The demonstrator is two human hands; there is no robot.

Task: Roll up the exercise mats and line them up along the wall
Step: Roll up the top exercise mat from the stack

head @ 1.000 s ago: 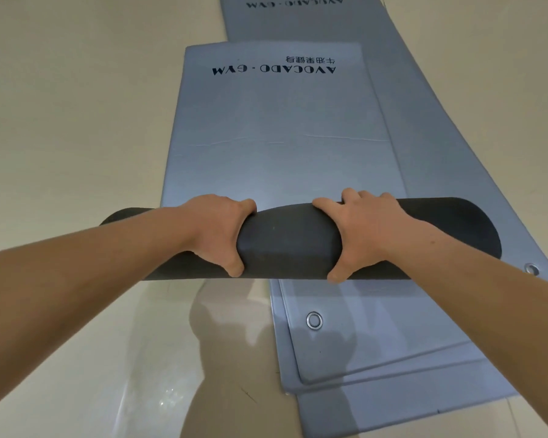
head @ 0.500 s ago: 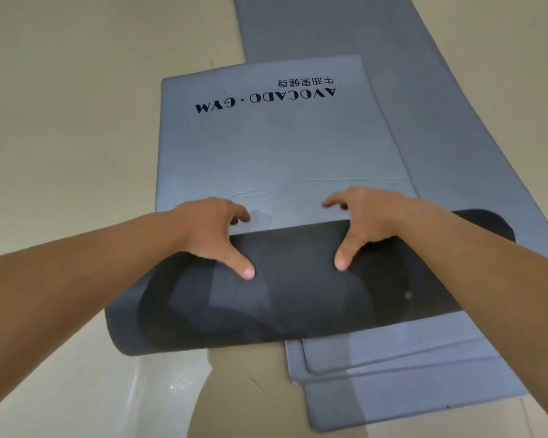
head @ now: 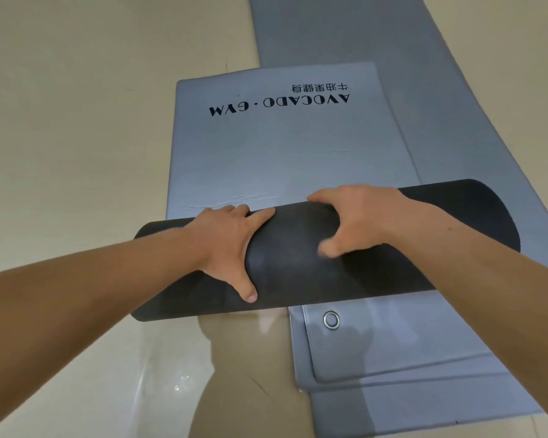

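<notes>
I saw a glossy beige floor (head: 76,121) under everything. A stack of grey mats (head: 393,358) lay flat on it at the right, edges staggered, with a metal eyelet (head: 331,319) in one near corner. Another grey mat (head: 345,30) ran off toward the far side. The printed mat (head: 282,147) lay partly on the floor and partly across the others, its near end wound into a dark roll (head: 298,263).

The place looked like a gym or fitness studio. A flat grey foam exercise mat (head: 266,159) bore black printed lettering (head: 279,105) reading "AVOCADO · GYM" with a line of Chinese characters. More thin grey mats (head: 393,368), one with a round metal eyelet (head: 331,319), lay stacked on a glossy beige floor (head: 76,121).
</notes>
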